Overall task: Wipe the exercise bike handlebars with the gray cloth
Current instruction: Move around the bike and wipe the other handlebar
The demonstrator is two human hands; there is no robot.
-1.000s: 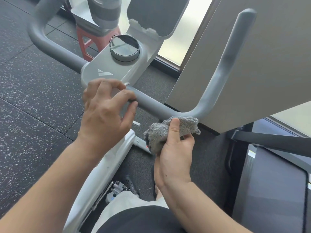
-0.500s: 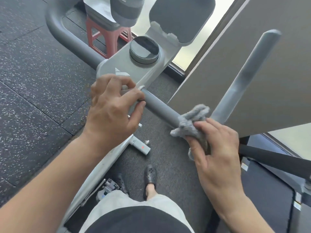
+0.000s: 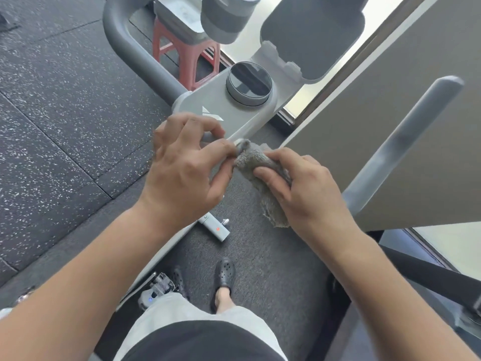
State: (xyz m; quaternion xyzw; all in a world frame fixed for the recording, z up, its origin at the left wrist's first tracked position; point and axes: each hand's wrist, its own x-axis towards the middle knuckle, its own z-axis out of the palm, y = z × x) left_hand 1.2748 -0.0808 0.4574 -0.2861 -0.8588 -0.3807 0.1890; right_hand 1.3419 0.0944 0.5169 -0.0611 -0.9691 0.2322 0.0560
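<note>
1. Far left, the speckled black rubber gym floor (image 3: 52,105) runs under everything, with a red plastic stool (image 3: 182,53) standing further back behind the bike.
2. The curved matte-gray tubular handlebars (image 3: 122,35) of the exercise bike sweep from the upper left down into the pale gray console housing (image 3: 208,102), which carries a round dark dial display (image 3: 249,83).
3. The left hand (image 3: 182,168) sits at the bar just below the console, fingers curled round the tube, thumb tip touching the cloth.
4. Right beside it, the fuzzy gray terry cloth (image 3: 256,162) is bunched on the bar, one corner hanging loose below.
5. The right hand (image 3: 304,188) grips that cloth, fingers curled over it.
6. Further right, the handlebar's other arm (image 3: 406,131) rises, blurred, before a beige panel (image 3: 390,74).
</note>
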